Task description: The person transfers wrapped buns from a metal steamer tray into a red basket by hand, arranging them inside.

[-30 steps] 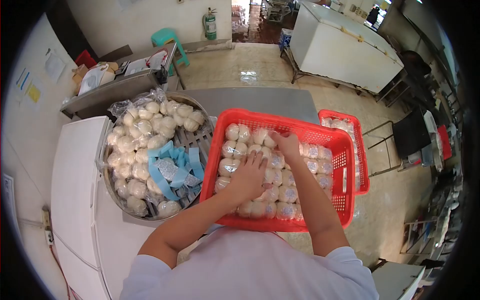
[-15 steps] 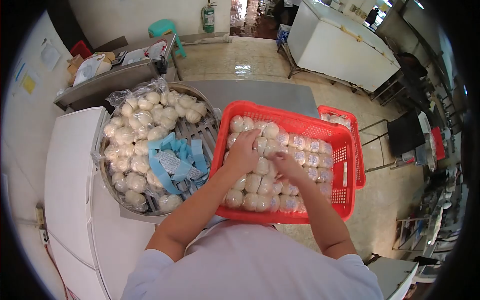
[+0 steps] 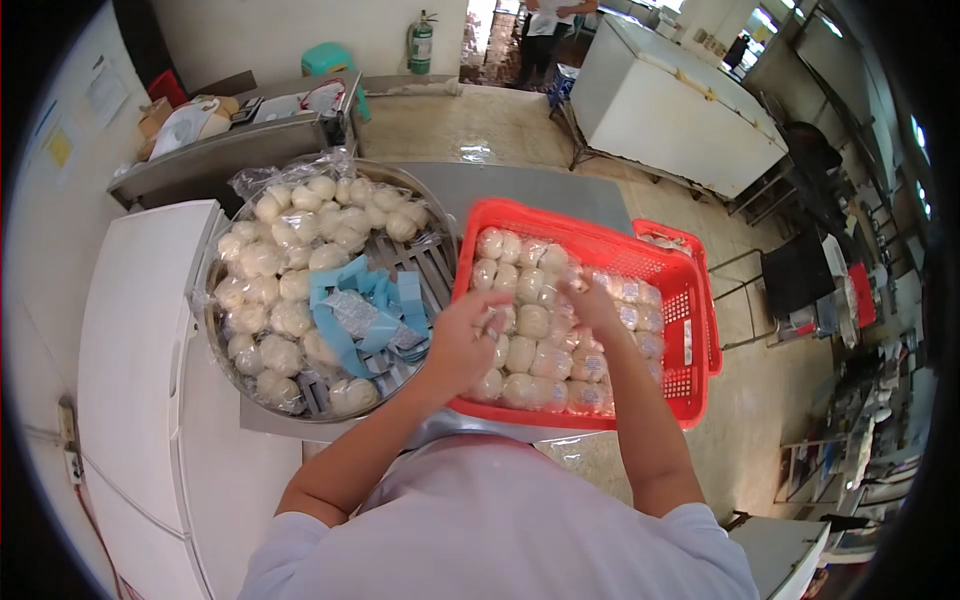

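Rows of plastic-wrapped white buns (image 3: 533, 321) fill a red basket (image 3: 685, 410); those on its right side show printed labels. My left hand (image 3: 466, 335) is over the basket's left edge, fingers partly curled, with no object clearly visible in it. Over the middle of the buns is my right hand (image 3: 592, 305), blurred, its fingertips too smeared to show what they hold. To the left, a round metal tray (image 3: 222, 375) bears more bagged buns (image 3: 262, 259), with blue strips and printed labels (image 3: 352, 312) lying on its slats.
A second red basket (image 3: 712, 350) stands behind the first. White freezers are at the left (image 3: 135, 330) and back right (image 3: 680, 110). Behind the tray is a side table (image 3: 230, 150) with packages. A person (image 3: 545, 30) stands in the doorway.
My left hand has moved back from the buns toward the basket's left edge. My right hand has shifted slightly up and right since half a second ago. A person has appeared in the doorway.
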`<state>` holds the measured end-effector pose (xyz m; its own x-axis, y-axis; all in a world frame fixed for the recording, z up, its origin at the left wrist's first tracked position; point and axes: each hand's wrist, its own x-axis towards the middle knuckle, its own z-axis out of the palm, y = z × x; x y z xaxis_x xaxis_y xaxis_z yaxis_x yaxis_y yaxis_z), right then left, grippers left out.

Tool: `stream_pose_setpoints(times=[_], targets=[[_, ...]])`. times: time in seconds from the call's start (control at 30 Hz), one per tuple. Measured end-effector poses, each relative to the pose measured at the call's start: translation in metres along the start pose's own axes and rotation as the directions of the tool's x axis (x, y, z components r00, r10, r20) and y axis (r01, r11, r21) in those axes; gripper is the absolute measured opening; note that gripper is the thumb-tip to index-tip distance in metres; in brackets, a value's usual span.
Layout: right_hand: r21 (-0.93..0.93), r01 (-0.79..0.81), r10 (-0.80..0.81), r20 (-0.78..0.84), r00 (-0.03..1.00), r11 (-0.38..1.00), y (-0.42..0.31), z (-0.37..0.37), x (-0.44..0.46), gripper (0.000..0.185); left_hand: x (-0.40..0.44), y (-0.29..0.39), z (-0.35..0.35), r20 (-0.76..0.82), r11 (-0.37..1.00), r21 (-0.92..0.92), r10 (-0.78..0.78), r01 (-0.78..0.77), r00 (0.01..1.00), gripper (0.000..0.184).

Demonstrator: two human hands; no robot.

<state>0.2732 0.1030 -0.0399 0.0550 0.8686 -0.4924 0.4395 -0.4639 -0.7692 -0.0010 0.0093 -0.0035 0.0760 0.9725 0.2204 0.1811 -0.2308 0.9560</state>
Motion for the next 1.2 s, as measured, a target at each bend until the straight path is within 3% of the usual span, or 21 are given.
stream_pose_setpoints(times=[0.07,0.2,0.3,0.37,0.5,0.53,0.63,0.67,0.7,0.77,0.83,0.87,0.93,0.97,1.07,1.13,1.2], targets=[[0.108,0.044,-0.030,-0.128,0.991,0.993,0.015,-0.001,0.051,0.096,-0.030,-0.002,0.003,0.071,0.992,0.069,0.101,-0.106,0.992,0.026],[0.074,0.119,-0.116,-0.034,0.993,0.990,-0.018,0.040,0.054,0.090,-0.063,-0.004,0.008,0.157,0.978,0.165,0.103,-0.129,0.982,0.026],[0.057,0.176,-0.174,-0.034,0.984,0.983,-0.006,0.035,0.040,0.085,-0.067,0.003,-0.005,0.071,0.983,0.041,0.174,-0.177,0.982,0.026],[0.105,0.102,-0.083,-0.168,0.982,0.989,-0.007,0.032,0.026,0.087,-0.072,0.003,-0.026,-0.013,0.982,0.050,0.182,-0.181,0.983,0.025],[0.157,0.079,-0.078,-0.012,0.997,0.984,0.008,0.041,0.047,0.090,-0.090,-0.010,-0.073,-0.161,0.984,0.148,0.120,-0.096,0.980,0.024],[0.198,0.094,-0.099,0.020,0.995,0.976,0.004,0.042,0.045,0.091,-0.093,-0.021,-0.090,-0.153,0.973,0.212,0.125,-0.091,0.980,0.033],[-0.015,0.107,-0.107,-0.035,0.994,0.994,0.010,0.021,0.041,0.096,-0.111,-0.029,-0.150,-0.191,0.847,0.531,0.137,-0.015,0.972,0.044],[-0.144,0.035,-0.055,-0.142,0.988,0.989,-0.015,0.024,0.000,0.099,-0.117,-0.033,-0.169,-0.207,0.775,0.630,0.107,0.049,0.973,0.050],[-0.119,-0.023,0.006,-0.138,0.990,0.993,-0.023,0.027,-0.028,0.098,-0.122,-0.039,-0.186,-0.222,0.689,0.717,0.079,0.108,0.972,0.056],[-0.078,-0.132,0.122,-0.126,0.985,0.988,-0.024,0.035,-0.066,0.096,-0.124,-0.052,-0.208,-0.231,0.519,0.841,0.091,0.152,0.969,0.049],[-0.085,-0.054,0.050,-0.042,0.998,0.995,-0.005,0.064,-0.078,0.093,-0.129,-0.078,-0.229,-0.191,0.492,0.860,0.063,0.136,0.980,0.041],[-0.078,-0.006,0.006,-0.002,1.000,0.997,-0.001,0.072,-0.078,0.091,-0.124,-0.100,-0.242,-0.145,0.553,0.828,0.046,0.096,0.988,0.036],[-0.360,0.124,-0.167,-0.090,0.982,0.925,-0.003,0.069,-0.073,0.089,-0.107,-0.098,-0.253,-0.116,0.672,0.739,0.056,0.048,0.992,0.029],[-0.497,0.168,-0.256,-0.114,0.960,0.851,-0.005,0.068,-0.071,0.088,-0.100,-0.085,-0.253,-0.138,0.728,0.684,0.075,0.040,0.988,0.026],[-0.577,0.391,-0.582,-0.188,0.791,0.717,-0.041,0.090,-0.107,0.084,-0.083,-0.041,-0.249,-0.111,0.832,0.548,0.172,-0.084,0.979,0.032],[-0.206,0.472,-0.484,-0.009,0.875,0.857,-0.083,0.120,-0.143,0.086,-0.071,-0.011,-0.241,-0.038,0.869,0.455,0.236,-0.193,0.971,0.037],[-0.273,0.726,-0.675,0.266,0.688,0.632,-0.119,0.149,-0.175,0.088,-0.061,0.023,-0.231,0.056,0.893,0.351,0.280,-0.281,0.958,0.038]])
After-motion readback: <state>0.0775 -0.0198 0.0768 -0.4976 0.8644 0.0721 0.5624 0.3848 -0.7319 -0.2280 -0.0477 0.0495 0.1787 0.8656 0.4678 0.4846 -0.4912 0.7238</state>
